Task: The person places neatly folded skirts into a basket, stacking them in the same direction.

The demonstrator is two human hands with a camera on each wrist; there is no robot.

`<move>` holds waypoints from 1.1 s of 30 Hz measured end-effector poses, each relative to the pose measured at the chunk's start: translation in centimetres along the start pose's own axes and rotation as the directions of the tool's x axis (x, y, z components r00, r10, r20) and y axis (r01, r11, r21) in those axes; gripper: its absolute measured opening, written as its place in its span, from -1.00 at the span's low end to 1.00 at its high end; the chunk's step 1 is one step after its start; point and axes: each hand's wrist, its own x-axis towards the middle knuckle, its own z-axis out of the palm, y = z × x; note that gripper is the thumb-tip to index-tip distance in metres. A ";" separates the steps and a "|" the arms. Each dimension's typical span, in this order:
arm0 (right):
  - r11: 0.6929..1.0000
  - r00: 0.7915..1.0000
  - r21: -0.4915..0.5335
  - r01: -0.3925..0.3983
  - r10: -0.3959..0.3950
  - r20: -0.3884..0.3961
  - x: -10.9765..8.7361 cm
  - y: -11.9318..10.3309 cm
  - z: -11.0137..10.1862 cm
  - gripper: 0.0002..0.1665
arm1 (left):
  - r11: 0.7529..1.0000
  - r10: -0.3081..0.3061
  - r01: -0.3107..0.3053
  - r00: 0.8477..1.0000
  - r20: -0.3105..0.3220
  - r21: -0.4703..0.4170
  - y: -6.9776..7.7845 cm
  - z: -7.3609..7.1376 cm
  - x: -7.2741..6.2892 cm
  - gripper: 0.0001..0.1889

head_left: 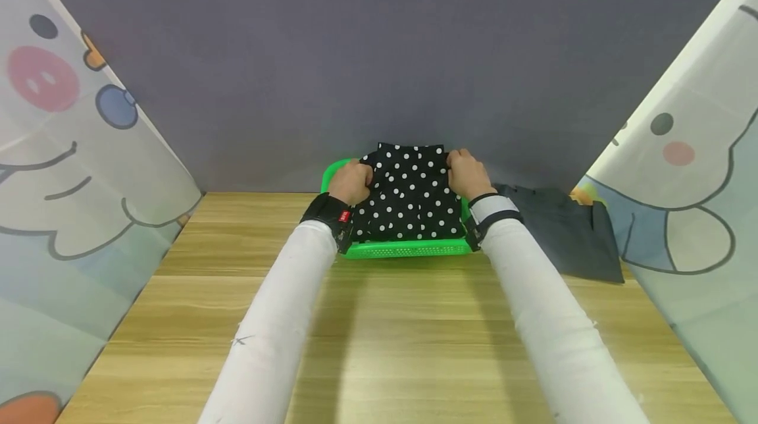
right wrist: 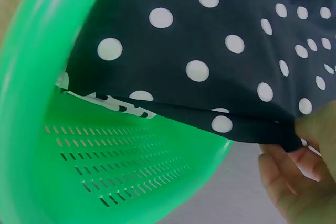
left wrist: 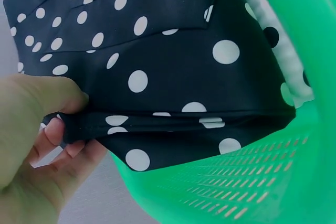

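A black cloth with white polka dots (head_left: pixel 408 193), folded in layers, lies in a green plastic basket (head_left: pixel 408 249). My left hand (head_left: pixel 351 182) pinches the cloth's left edge between thumb and fingers; the left wrist view shows the folded edge (left wrist: pixel 105 124) in that grip. On the opposite side my right hand (head_left: pixel 468 175) pinches the right edge, its thumb and fingertips closed on a corner of the fabric in the right wrist view. Beneath the dotted cloth, a white fabric with black dots (right wrist: pixel 118 104) peeks out along the basket wall.
To the right of the basket, partly behind my right forearm, a dark grey cloth (head_left: pixel 562 233) lies flat on the wooden table (head_left: pixel 408 345). A grey panel (head_left: pixel 385 68) stands behind the basket. Cartoon-printed panels (head_left: pixel 83 167) flank the table on both sides.
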 end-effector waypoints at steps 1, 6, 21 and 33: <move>1.000 1.000 0.004 0.006 -0.007 0.012 0.0 -0.1 0.0 -0.68 | 1.000 -0.006 0.006 1.000 0.009 -0.003 0.0 0.0 0.0 -0.90; 0.999 0.994 0.011 0.040 -0.041 0.100 0.2 -0.7 0.3 -0.56 | 0.999 -0.049 0.048 0.997 0.055 0.004 -0.1 -0.1 0.0 -0.83; 0.999 0.918 0.035 -0.029 0.013 0.397 -0.2 -0.3 2.1 -0.35 | 0.996 -0.087 0.083 0.977 0.196 0.028 -0.1 0.4 -0.3 -0.80; 0.998 0.888 0.037 0.046 -0.058 0.457 -1.3 0.3 1.9 -0.40 | 0.999 -0.018 0.000 0.856 0.517 0.036 0.4 -0.3 -1.1 -0.47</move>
